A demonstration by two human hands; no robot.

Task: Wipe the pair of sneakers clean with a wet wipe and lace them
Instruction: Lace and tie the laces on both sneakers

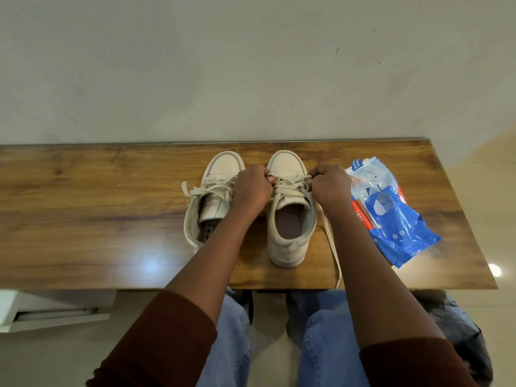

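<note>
An off-white canvas left sneaker and its matching right sneaker stand side by side on the long brown wooden table, toes far. To their right lies a white-and-blue plastic wet-wipe pack, with a crumpled blue plastic bag over its near end. The left hand and right hand flank the right sneaker, each gripping its flat off-white lace.

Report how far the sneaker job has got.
Wiping looks finished: the wipes pack lies aside, no loose wipe in sight. In hand: left hand and right hand pull the laces on the right sneaker. Left: tying it, then the left sneaker with its loose ends.
</note>
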